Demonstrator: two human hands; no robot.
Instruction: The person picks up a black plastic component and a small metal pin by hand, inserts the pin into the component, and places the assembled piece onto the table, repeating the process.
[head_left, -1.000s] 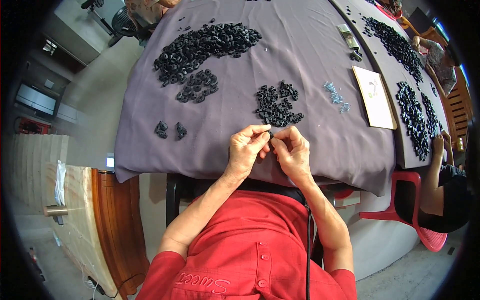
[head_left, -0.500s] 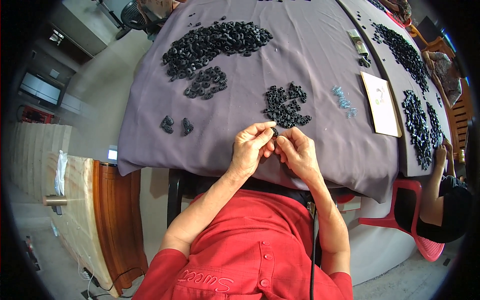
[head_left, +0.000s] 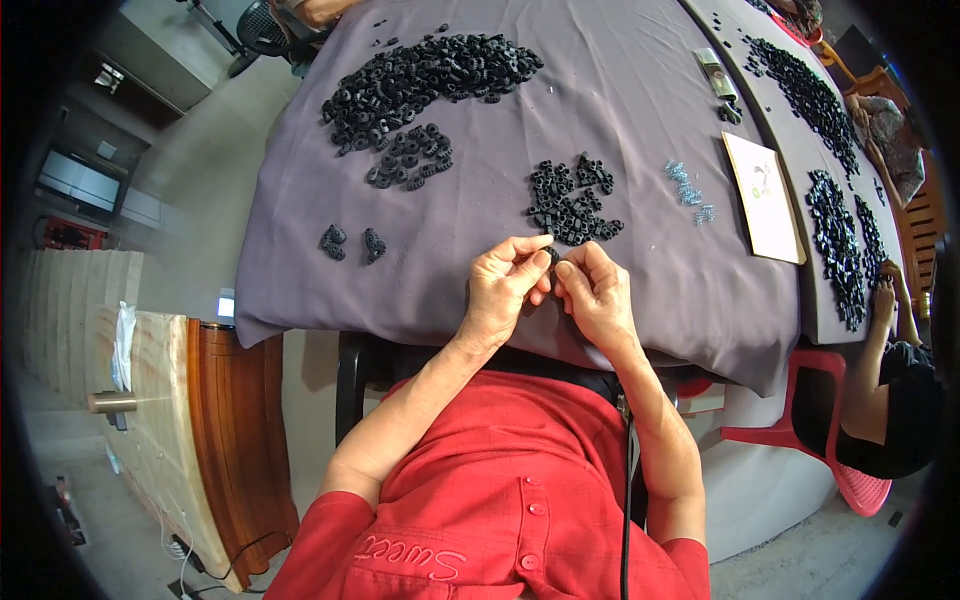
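Observation:
Close together over the table's near edge, my left hand [head_left: 503, 283] and my right hand [head_left: 597, 295] are both closed with fingertips pinched. Between them shows a small black plastic part [head_left: 552, 257], mostly covered by the fingers. Just beyond my fingertips lies a cluster of small black hollow pieces [head_left: 573, 200]. To its right is a little group of clear bluish springs [head_left: 690, 192]. At the left, two small clumps of joined black parts [head_left: 353, 243] rest on the cloth.
A grey cloth [head_left: 470, 150] covers the table. Black ridged parts [head_left: 430, 75] form a large heap at the far left. A pale board [head_left: 763, 197] lies to the right, near a second table with black pieces [head_left: 838, 245]. There, another person's hand [head_left: 885, 295] rests beside a red chair [head_left: 815, 400].
My hands stay pinched together around the small black part, with only slight finger shifts. The whole view has moved a little. At the right, the other person's hand has moved slightly.

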